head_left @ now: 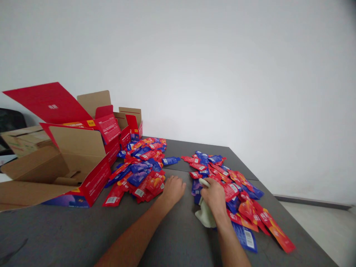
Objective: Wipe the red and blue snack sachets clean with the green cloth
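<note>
Pale cloth (206,215) bunched in the right hand (214,196), by the right heap

On my feed the right hand is closed round the cloth, a fold poking out past the thumb and a loose tail drooping below the palm, at the left edge of the right heap of pouches (244,207). The left hand (174,190), fingers curled down, is at the dark table (172,237), just beside the left heap of pouches (139,177); I cannot tell whether it pinches anything.

To handle this well, I would gather that tail into the palm, since a trailing end could drag pouches along. I'd keep pressure light: the packets look slick and overlap loosely, so a hard push would probably slide several at once.
</note>
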Demonstrator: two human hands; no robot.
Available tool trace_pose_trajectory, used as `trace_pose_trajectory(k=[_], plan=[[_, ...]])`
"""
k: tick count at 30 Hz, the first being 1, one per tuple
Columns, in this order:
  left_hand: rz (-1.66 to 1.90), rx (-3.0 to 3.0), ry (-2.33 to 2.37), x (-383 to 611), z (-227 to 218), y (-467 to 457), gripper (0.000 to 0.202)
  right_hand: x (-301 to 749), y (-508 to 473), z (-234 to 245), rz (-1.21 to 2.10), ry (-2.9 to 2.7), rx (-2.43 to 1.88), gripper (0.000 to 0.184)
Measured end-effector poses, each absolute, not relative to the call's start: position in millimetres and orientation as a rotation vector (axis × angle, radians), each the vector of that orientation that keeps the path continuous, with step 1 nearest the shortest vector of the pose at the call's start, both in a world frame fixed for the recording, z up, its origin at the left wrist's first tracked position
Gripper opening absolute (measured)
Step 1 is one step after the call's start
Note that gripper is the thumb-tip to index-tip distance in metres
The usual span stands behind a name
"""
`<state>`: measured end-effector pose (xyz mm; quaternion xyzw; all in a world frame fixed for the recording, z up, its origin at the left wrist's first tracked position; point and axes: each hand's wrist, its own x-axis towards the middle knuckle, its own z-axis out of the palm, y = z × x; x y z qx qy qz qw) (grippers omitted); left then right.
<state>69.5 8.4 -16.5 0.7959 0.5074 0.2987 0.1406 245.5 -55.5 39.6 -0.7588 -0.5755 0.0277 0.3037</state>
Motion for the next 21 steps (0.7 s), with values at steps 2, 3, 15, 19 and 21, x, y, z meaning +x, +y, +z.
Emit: trace_pose_trajectory(k=[2,3,15,19,21], plan=[[0.884,2.204,1.417,97.7,-16.9,3.2,0.027,252.7,-55.3,40.8,0.048,-1.476,-2.039,0.035],[0.893,2.128,1.4,110.7,-17.5,1.0,0.028,255.8,-55.0,40.9,0.041,-1.462,-2.046,0.035],[0.821,1.555,1.386,123.1,-18.0,14.5,0.045,256.1,-51.7,34.7,0.084,-1.466,-1.963,0.031],[0.787,1.471,1.168,85.4,-14.0,12.0,0.02,247.5,-50.1,31.4,0.139,-1.547,-1.802,0.028],[0.81,1.382,1.024,68.0,-12.5,5.5,0.023,239.6,-50.3,30.1,0.154,-1.605,-1.66,0.027]])
